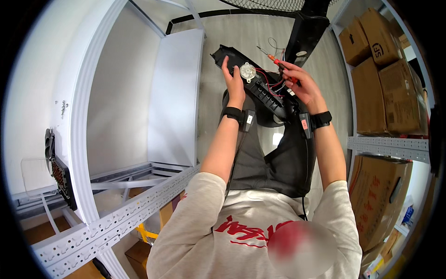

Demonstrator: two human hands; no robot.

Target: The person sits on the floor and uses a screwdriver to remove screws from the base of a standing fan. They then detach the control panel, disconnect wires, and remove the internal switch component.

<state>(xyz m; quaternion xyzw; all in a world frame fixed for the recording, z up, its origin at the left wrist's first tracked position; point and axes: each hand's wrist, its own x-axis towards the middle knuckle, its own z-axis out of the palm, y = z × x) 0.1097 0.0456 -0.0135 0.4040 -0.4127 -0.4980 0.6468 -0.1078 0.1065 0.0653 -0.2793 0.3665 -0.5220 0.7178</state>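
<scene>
My left hand (234,83) grips the upper left part of an elongated black plastic housing (267,100), thumb beside a round, pale translucent plastic part (247,72) mounted on it. My right hand (302,86) is closed on a red-and-orange screwdriver (274,59), its metal tip pointing up and left, clear of the pale part. Red wires (261,73) and other thin leads run over the housing and under my right hand. The housing lies tilted above my dark-trousered legs, beside a tall black column (302,35) with a mesh top. Both wrists wear black straps with small devices.
A white metal shelf with a board (174,83) stands at my left, a dark flat item (62,181) on its near upright. Cardboard boxes (371,97) fill racking (388,145) at my right. Grey floor (218,35) shows ahead, with a black strip along the back.
</scene>
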